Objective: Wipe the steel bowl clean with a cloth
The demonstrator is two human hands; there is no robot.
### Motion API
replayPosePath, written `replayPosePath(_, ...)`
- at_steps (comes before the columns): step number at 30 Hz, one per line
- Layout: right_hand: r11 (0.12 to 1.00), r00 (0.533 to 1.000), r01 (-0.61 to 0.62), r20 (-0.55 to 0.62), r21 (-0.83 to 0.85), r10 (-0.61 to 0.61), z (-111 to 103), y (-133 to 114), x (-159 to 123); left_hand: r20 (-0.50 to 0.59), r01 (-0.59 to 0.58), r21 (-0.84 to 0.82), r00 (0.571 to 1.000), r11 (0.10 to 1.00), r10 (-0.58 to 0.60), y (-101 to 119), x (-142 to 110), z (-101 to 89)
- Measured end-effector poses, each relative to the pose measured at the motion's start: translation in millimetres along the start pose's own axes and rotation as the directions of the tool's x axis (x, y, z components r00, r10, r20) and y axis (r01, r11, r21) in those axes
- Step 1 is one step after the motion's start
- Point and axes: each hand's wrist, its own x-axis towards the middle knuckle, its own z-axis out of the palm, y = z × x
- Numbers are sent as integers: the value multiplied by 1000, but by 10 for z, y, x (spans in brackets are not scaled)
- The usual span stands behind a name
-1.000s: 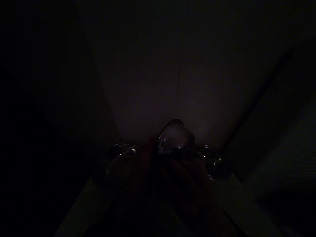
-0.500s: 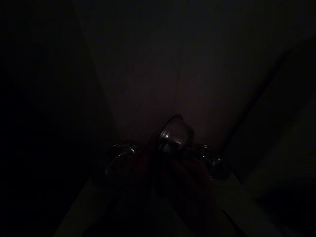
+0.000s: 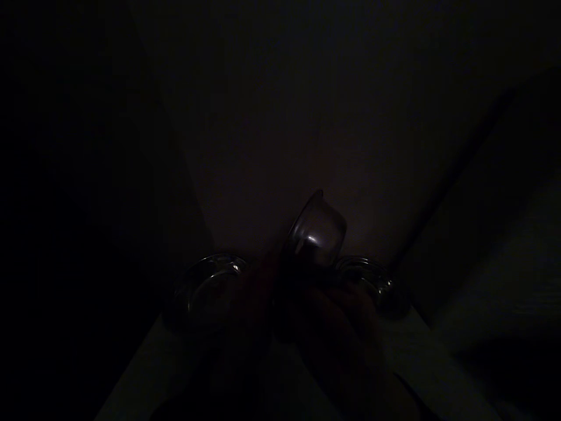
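The picture is very dark. A shiny metal bowl (image 3: 322, 228) is held up in the middle, tilted so its rim faces left and its rounded outside faces right. My right hand (image 3: 333, 316) is closed on the lower side of this bowl. My left hand (image 3: 254, 292) is at the rim side; its fingers are mostly lost in the dark, and what they grip cannot be made out. A shiny metal basin (image 3: 213, 263) stands at the left behind my left hand. Another round metal basin (image 3: 372, 272) sits at the right, partly covered by the bowl and my right hand.
A pale surface (image 3: 421, 351) lies under the basins, its side edges running toward me. Behind it rises a plain wall (image 3: 263, 175), meeting a darker side at the left. A dark slanting edge (image 3: 456, 169) runs along the right.
The metal bowl has risen slightly and tipped further, its rim standing steeper. Both hands stay about where they were, and the two basins have not moved.
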Motion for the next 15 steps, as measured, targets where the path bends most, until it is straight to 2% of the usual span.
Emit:
replayPosePath(5, 1000, 1000, 6, 14, 2, -6, 2, 13, 48, -47, 50, 69, 998, 996, -47, -10, -36, 16)
replayPosePath(11, 995, 996, -84, -16, 50, 85, 27, 95, 86, -100, 135, 131, 987, 982, -122, -12, -105, 9)
replayPosePath(15, 995, 995, -95, -36, 2, 95, 34, 103, 66, -130, 213, 158, 972, 964, -194, -41, -146, 13)
